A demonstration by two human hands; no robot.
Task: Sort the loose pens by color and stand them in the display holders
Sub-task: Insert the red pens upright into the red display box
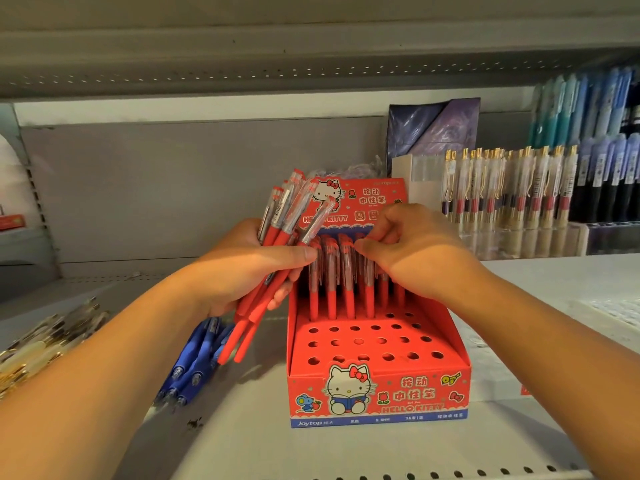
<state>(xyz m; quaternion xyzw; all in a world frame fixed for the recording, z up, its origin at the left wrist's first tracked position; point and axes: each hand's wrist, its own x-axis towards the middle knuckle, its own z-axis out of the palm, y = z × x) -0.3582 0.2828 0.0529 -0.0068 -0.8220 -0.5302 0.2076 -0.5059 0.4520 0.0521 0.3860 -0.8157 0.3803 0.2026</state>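
1. L hand (249, 268) grips a fan of red pens (277, 244). Long axes are tilted, caps up-right, tips down-left, just left of the red display holder (381, 386).
2. R hand (408, 251) has fingers curled at the caps of the upright pens (332, 289) in the back rows (pinching one or not: cannot tell).
3. Key relation: the bundle sits immediately left of R hand, which is nearer the holder.
4. Room: the front empty holes (356, 341) are open from above. Blue pens (197, 358) lie loose below L hand.
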